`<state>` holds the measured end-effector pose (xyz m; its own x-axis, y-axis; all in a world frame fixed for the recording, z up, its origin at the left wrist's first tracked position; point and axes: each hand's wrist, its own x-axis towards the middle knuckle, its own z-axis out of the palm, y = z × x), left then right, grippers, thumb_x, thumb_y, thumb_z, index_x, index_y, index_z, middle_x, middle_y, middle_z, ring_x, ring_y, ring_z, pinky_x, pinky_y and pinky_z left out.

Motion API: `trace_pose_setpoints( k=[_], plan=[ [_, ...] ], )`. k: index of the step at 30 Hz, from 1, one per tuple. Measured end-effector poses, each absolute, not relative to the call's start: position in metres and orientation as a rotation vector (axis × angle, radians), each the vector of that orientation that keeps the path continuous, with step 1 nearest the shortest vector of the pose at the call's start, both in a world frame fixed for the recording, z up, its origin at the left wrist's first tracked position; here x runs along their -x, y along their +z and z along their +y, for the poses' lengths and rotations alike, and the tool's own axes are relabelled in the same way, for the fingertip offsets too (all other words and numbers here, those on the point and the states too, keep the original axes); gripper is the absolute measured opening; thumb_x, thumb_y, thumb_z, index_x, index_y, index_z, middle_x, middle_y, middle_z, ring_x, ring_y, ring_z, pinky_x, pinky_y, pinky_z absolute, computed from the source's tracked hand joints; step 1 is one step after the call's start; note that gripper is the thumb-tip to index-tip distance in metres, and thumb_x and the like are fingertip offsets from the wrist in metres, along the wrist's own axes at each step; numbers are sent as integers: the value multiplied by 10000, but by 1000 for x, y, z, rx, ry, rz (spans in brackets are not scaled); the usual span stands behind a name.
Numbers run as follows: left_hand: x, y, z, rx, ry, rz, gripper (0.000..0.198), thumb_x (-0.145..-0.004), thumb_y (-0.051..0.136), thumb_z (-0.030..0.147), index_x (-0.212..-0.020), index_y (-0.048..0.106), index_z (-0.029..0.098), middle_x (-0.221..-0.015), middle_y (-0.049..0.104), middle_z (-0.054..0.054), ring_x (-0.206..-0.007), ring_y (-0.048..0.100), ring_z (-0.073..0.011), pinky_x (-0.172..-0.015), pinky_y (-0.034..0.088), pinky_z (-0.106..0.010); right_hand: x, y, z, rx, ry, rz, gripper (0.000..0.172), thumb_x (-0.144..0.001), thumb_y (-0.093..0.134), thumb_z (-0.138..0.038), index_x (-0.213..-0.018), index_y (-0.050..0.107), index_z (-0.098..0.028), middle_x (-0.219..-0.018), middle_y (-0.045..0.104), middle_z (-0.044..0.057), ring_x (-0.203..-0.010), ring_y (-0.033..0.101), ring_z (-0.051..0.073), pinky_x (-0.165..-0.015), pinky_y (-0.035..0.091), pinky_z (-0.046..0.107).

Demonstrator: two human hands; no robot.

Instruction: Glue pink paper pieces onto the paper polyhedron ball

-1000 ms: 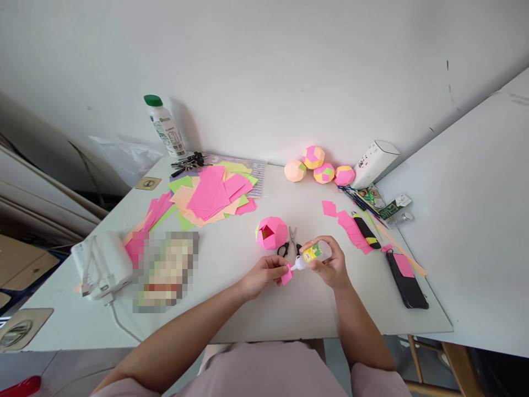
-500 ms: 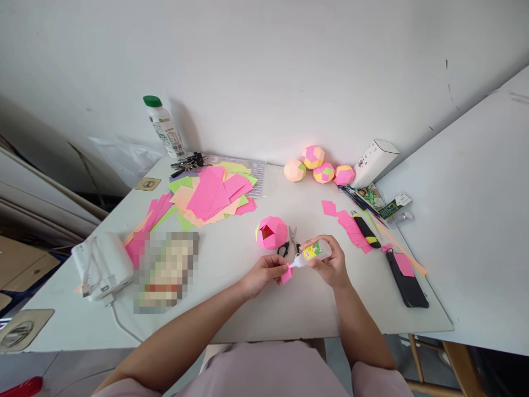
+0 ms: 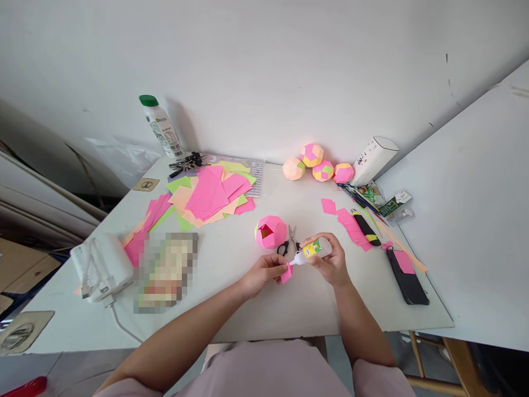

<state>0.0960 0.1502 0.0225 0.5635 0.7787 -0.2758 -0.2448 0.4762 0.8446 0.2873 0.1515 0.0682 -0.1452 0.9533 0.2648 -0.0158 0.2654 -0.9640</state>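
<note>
Between the fingertips of my left hand [image 3: 265, 274] is a small pink paper piece [image 3: 286, 274], pinched near its upper edge. My right hand [image 3: 332, 259] is wrapped round a glue bottle [image 3: 314, 250] with a yellow and green label, tilted so its nozzle meets the paper at my left fingertips. Just beyond my left hand sits a pink paper ball [image 3: 271, 232] with a gap in its side showing the hollow inside. Beside it lie black-handled scissors [image 3: 292, 234], partly covered by the bottle and my right hand.
Loose pink, peach and green paper sheets [image 3: 209, 193] lie at the back left, near a green-capped bottle [image 3: 162, 127]. Several finished paper balls [image 3: 322, 170] rest along the wall. To the right are pink paper pieces [image 3: 354, 229], a utility knife [image 3: 366, 227] and a black pouch [image 3: 407, 277].
Both hands hold nearly the same pose, with the glue nozzle still at the pink paper. The whole view has shifted very slightly.
</note>
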Motion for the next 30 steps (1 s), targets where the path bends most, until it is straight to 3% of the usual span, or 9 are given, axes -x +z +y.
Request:
trace_pose_setpoints(
  k=[6, 13, 20, 26, 30],
  plan=[
    [-96, 25, 150, -861, 697, 747, 302, -671, 750, 402, -673, 594, 143, -597, 581, 11, -539, 492, -91, -561, 381, -241, -288, 71, 151, 893, 1135, -1465, 341, -723, 752, -387, -955, 558, -230, -850, 686, 50, -770, 653, 211, -677, 528, 349],
    [-96, 26, 150, -866, 698, 735, 309, -664, 755, 406, -682, 600, 138, -596, 577, 6, -544, 490, -93, -558, 377, -239, -286, 69, 151, 902, 1134, -1422, 376, -714, 749, -420, -964, 532, -241, -856, 685, 53, -871, 662, 245, -690, 538, 362],
    [-96, 26, 150, -851, 711, 763, 310, -666, 753, 408, -683, 594, 143, -598, 576, 8, -545, 493, -92, -566, 379, -239, -288, 70, 151, 913, 1150, -1467, 356, -713, 751, -410, -947, 550, -234, -844, 682, 46, -766, 655, 215, -682, 532, 360],
    [-95, 26, 150, -843, 719, 749, 310, -667, 756, 407, -685, 595, 143, -603, 582, 3, -550, 500, -96, -562, 383, -240, -287, 70, 151, 951, 1106, -1432, 397, -693, 751, -464, -946, 542, -240, -852, 683, 53, -837, 659, 245, -699, 534, 377],
    [-95, 25, 150, -838, 724, 757, 321, -661, 759, 417, -689, 593, 144, -599, 581, 7, -546, 499, -93, -565, 383, -239, -288, 72, 150, 910, 1121, -1487, 369, -709, 747, -433, -942, 545, -231, -848, 689, 56, -774, 651, 221, -686, 528, 370]
  ],
)
